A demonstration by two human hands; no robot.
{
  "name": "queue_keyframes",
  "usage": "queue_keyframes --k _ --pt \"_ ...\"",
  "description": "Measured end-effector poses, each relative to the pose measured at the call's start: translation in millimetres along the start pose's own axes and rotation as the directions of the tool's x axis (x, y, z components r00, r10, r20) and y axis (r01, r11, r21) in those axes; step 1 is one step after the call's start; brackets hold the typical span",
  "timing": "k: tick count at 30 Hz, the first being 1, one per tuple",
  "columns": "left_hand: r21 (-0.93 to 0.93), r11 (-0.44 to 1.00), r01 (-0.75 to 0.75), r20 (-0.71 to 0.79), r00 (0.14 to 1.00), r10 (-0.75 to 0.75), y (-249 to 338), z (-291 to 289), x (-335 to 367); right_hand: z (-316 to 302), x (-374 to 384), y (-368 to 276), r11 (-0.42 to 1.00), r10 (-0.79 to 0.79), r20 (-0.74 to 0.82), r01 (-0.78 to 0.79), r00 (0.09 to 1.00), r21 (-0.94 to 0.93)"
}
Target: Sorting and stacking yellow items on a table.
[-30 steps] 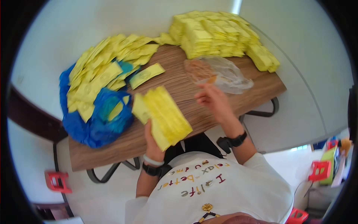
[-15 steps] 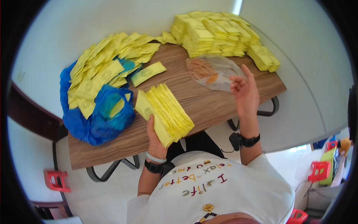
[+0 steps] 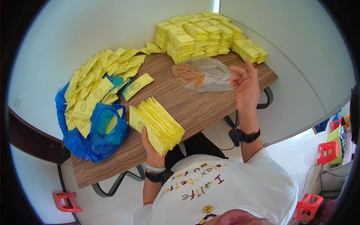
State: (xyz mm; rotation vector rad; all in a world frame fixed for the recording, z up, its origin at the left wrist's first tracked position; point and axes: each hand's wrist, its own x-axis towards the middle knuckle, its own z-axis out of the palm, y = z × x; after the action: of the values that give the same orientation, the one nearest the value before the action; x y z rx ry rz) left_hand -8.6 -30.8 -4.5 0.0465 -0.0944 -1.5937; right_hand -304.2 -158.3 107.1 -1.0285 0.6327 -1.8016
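Observation:
My left hand (image 3: pixel 152 148) grips a thick stack of yellow paper packets (image 3: pixel 157 125), standing on edge side by side above the table's near edge. The thumb presses on the outer packet's face. My right hand (image 3: pixel 245 88) is raised at the right end of a clear plastic bag (image 3: pixel 213 75), its index finger pointing up and the others loosely bent. I see nothing plainly held in it. Inside the bag lies a tangle of thin brownish-orange bands (image 3: pixel 187 74), which look like rubber bands. A single yellow packet (image 3: pixel 138 86) lies left of the bag.
A blue plastic bag (image 3: pixel 95 146) overflows with loose yellow packets (image 3: pixel 92 80) on the table's left. Bundled yellow packets (image 3: pixel 198 35) are piled high at the back, against the wall. The wooden table (image 3: pixel 195 108) has dark metal legs. Red stools (image 3: pixel 328 152) stand on the floor.
The whole view has shifted, so table and packets sit further left in the picture. My left hand still holds the stack; the right hand's fingers have changed pose slightly near the clear bag.

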Motion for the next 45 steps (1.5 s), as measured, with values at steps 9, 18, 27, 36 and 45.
queue_keyframes --k 9,18,27,36,45 --pt "0.295 0.929 -0.223 0.131 0.973 0.192 -8 -8 -11 18 -16 28 0.988 0.128 0.149 -0.113 0.98 -0.109" --pt "0.258 0.962 -0.091 -0.036 0.994 0.104 0 -10 -4 78 -58 85 0.867 0.468 0.515 -0.261 0.718 -0.424" --pt "0.045 0.998 -0.047 0.153 0.987 0.04 1 -36 -13 101 -86 98 0.835 0.545 0.603 -0.448 0.583 -0.321" --pt "0.278 0.958 -0.074 -0.039 0.995 0.088 -6 -31 -24 108 -87 107 0.811 0.572 0.585 -0.502 0.575 -0.3" --pt "0.225 0.974 -0.023 0.005 1.0 0.022 0 -54 -21 112 -96 102 0.795 0.585 0.557 -0.554 0.59 -0.248"
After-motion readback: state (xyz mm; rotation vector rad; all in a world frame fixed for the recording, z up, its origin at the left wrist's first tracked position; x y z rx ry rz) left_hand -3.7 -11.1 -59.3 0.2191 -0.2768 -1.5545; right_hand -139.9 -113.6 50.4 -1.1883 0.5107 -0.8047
